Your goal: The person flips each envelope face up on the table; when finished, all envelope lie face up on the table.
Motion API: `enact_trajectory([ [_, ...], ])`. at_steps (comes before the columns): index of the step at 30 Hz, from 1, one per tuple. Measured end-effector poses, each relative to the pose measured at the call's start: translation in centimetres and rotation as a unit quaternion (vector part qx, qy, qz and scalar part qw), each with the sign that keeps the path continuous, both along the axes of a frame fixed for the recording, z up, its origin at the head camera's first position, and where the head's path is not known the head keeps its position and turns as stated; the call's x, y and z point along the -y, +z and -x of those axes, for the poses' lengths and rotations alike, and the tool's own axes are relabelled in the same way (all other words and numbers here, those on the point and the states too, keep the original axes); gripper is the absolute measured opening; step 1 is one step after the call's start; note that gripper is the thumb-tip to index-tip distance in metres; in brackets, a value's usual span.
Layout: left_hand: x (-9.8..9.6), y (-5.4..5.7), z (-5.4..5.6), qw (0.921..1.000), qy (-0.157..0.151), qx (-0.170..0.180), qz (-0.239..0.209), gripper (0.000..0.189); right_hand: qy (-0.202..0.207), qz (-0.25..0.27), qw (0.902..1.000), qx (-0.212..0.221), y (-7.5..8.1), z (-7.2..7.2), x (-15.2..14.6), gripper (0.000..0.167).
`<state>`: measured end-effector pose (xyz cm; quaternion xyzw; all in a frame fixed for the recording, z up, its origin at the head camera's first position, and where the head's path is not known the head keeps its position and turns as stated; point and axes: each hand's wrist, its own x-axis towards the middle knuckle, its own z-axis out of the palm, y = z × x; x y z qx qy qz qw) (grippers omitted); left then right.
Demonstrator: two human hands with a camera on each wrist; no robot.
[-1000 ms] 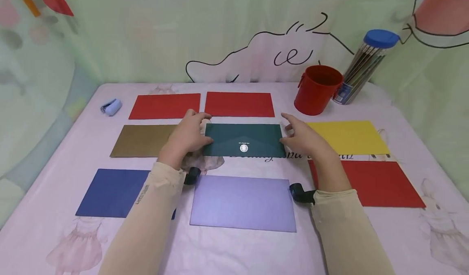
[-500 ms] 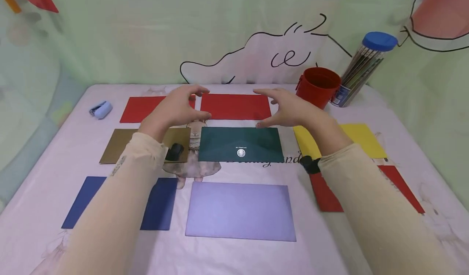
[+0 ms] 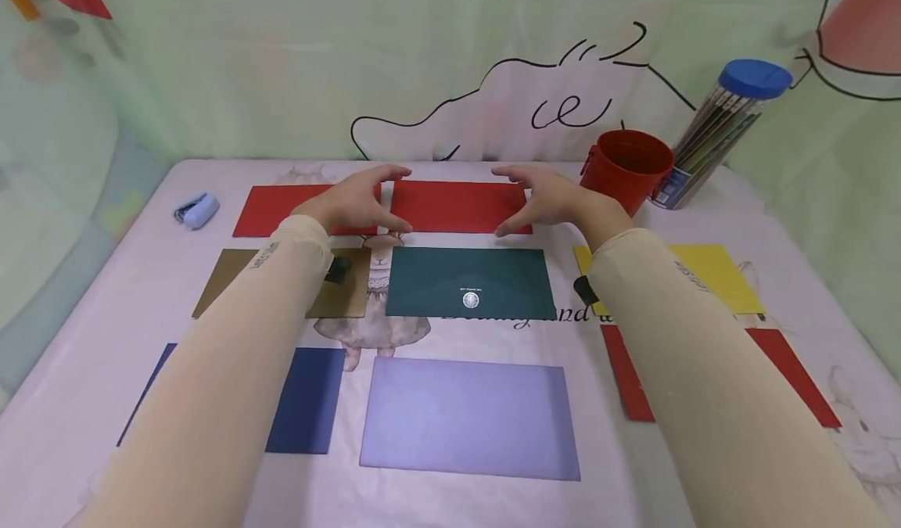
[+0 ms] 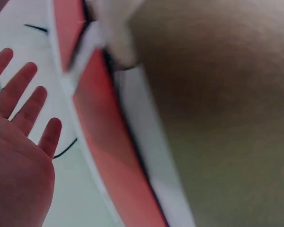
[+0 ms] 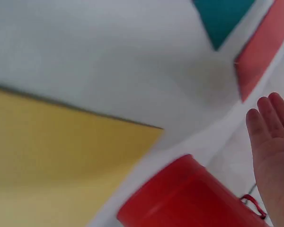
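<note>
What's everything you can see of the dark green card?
The dark green card is a flat rectangle, apparently stiff paper, long sides running left to right. Near its front edge is a round white emblem, with tiny print above, too small to read. It rests on the printed tablecloth, clear of the red card directly behind and the lavender card in front. Neither the left hand nor the right hand touches it.

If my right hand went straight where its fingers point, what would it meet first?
Probably your left hand, beyond the red card between them; height is unclear, so it might brush the card first.
</note>
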<state>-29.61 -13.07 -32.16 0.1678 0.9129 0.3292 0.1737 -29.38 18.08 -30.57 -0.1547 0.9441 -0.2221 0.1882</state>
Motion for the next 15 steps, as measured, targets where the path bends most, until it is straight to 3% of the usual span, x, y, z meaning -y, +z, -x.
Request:
enact_trajectory([
  [6,-0.6,-0.8,0.3,0.9997,0.007,0.022,-0.011,0.104,-0.022,0.003,0.9995,0.024,-1.4,0.2,-0.7,0.109],
  [15,-0.7,-1.3,1.7,0.9984,-0.015,0.016,0.051,0.106,-0.012,0.005,0.9999,0.010,-1.9,0.7,-1.2,0.100],
])
